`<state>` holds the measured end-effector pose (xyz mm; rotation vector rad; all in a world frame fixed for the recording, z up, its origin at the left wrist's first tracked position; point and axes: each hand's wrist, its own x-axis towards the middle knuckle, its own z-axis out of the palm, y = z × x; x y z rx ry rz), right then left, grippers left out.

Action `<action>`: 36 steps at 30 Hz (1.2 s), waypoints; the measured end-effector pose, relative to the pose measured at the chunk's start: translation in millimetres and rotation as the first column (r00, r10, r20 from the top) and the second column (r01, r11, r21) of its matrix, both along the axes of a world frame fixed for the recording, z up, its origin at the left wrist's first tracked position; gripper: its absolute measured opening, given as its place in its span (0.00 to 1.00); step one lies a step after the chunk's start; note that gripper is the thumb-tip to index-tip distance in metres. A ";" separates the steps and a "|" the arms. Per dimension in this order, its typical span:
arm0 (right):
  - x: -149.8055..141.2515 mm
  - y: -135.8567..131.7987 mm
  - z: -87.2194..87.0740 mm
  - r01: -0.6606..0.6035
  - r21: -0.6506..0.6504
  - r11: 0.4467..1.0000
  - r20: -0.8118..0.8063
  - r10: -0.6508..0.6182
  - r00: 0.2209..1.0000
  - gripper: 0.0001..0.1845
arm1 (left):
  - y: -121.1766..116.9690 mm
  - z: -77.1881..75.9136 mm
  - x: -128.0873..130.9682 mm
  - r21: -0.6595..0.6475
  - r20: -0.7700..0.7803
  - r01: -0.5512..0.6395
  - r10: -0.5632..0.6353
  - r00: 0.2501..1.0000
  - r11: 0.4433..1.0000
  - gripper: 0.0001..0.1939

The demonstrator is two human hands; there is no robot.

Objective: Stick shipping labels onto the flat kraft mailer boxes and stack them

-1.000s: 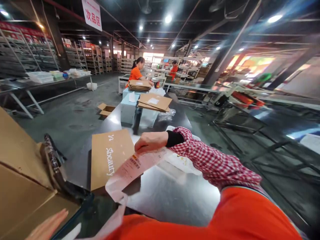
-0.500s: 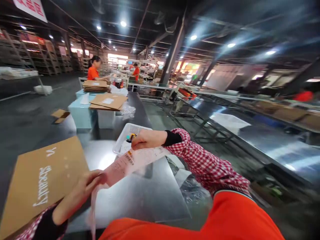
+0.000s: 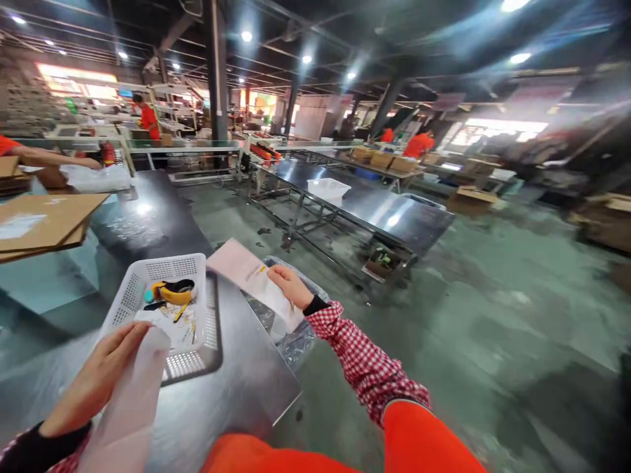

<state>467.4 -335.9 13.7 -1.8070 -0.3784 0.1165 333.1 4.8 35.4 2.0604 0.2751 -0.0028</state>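
My left hand is closed on the top end of a long pale paper strip, which hangs down toward the bottom edge of the view. Out to the right, past the table's corner, my right hand grips a separate printed label sheet with a yellow mark on it. Close by my left hand, a white perforated basket stands on the metal table. Inside it lie a yellow and black tool, perhaps a tape dispenser, and small loose bits.
Flat cardboard is stacked on a pale blue box at left. Clear plastic lies below the table's right edge. Another metal table carries a white basket. A co-worker's arm reaches in at far left; other people stand farther back.
My view has turned right, and the cardboard box with white lettering is out of sight. The paper strip, earlier stretched between my hands, is now two pieces, one in each hand.
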 end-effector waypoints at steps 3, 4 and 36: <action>-16.4 7.4 -34.4 0.404 0.317 0.858 -0.113 -0.389 0.915 0.13 | -46.1 -11.4 25.4 -0.053 0.100 0.116 -0.111 0.989 0.992 0.31; -22.7 15.1 -42.1 0.460 0.380 0.802 -0.152 -0.437 0.887 0.12 | -64.7 -18.3 29.2 -0.054 0.118 0.199 -0.192 0.974 0.978 0.31; 109.8 -283.0 -86.8 0.657 0.746 -0.108 -0.640 -0.390 0.663 0.08 | -448.9 31.0 293.7 0.583 0.093 0.638 -0.822 0.562 0.503 0.17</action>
